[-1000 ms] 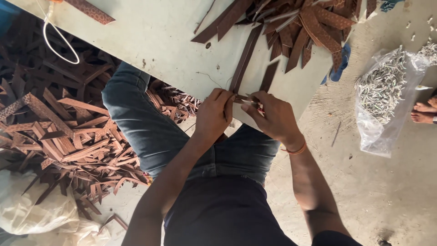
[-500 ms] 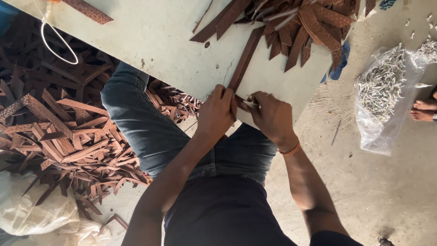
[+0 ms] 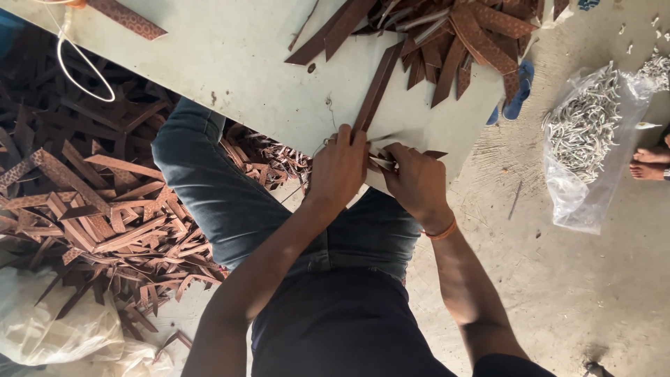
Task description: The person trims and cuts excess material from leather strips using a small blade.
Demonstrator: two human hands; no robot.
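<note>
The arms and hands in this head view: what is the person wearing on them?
Both forearms are bare, with no sleeves in view down to the wrists. The left hand has no glove, ring or band that can be seen. The right hand is also gloveless, and a thin orange band circles its wrist.

Bare table (image 3: 230, 63) left of strap pile (image 3: 460, 35)

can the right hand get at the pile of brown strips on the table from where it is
Probably yes. The right hand sits at the table edge, gripping one end of a brown strip; the pile of brown strips lies beyond it with bare tabletop between and nothing in the way.
</note>
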